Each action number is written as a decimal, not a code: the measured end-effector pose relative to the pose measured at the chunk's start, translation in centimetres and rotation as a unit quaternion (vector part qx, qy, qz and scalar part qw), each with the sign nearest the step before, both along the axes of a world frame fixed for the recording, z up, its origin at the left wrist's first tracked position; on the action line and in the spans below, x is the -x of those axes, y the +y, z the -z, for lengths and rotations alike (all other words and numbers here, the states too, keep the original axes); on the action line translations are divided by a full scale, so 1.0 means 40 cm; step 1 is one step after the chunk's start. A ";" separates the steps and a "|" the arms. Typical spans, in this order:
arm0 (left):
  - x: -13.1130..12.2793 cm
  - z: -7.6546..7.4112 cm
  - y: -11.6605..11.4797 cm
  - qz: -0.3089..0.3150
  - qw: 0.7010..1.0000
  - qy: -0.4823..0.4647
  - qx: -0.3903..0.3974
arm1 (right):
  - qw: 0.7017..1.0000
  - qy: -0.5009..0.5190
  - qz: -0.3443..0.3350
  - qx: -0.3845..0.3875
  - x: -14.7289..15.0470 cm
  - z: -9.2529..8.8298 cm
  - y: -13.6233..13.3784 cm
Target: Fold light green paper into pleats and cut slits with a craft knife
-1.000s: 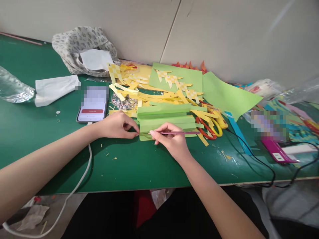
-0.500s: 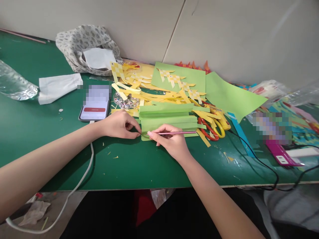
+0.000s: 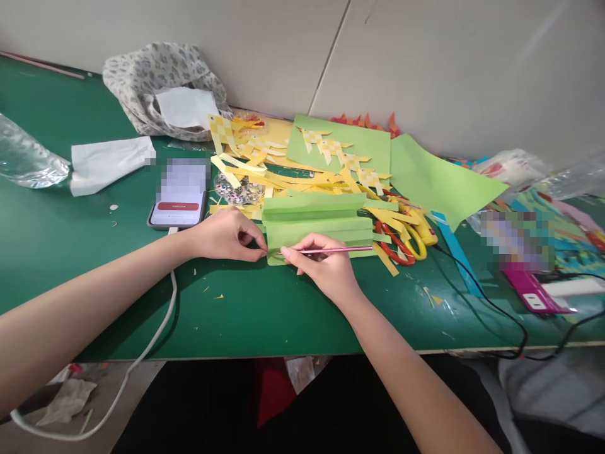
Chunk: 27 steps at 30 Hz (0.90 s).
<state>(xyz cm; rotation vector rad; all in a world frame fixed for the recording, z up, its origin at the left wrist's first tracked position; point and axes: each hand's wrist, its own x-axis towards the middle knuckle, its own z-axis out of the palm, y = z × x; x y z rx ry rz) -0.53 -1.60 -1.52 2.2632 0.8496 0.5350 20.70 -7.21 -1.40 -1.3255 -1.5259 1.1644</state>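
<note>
A folded sheet of light green paper (image 3: 321,233) lies on the green table, its creases running left to right. At its lower left corner, my left hand (image 3: 231,236) has thumb and forefinger pinched together on the edge. My right hand (image 3: 326,258) is closed around a thin pink pencil (image 3: 347,250), held nearly flat, its tip pointing left over the paper's bottom strip. Whether the tip touches the paper is too small to tell. Red-handled scissors (image 3: 394,247) and yellow-handled scissors (image 3: 416,243) lie just right of the paper among yellow strips.
A phone (image 3: 178,192) with a white cable (image 3: 163,328) lies left of the paper. Behind it are woven yellow paper fish (image 3: 331,151), a bag of googly eyes (image 3: 239,189), a spotted cloth bag (image 3: 142,88) and a green sheet (image 3: 439,176). A magenta power strip (image 3: 532,293) is at right.
The view has shifted very slightly. Both hands, the paper and the pencil keep almost the same places.
</note>
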 end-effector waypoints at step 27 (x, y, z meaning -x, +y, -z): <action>-0.001 -0.003 -0.001 0.000 1.000 0.000 0.003 | 1.000 0.000 -0.017 -0.001 -0.002 -0.003 -0.002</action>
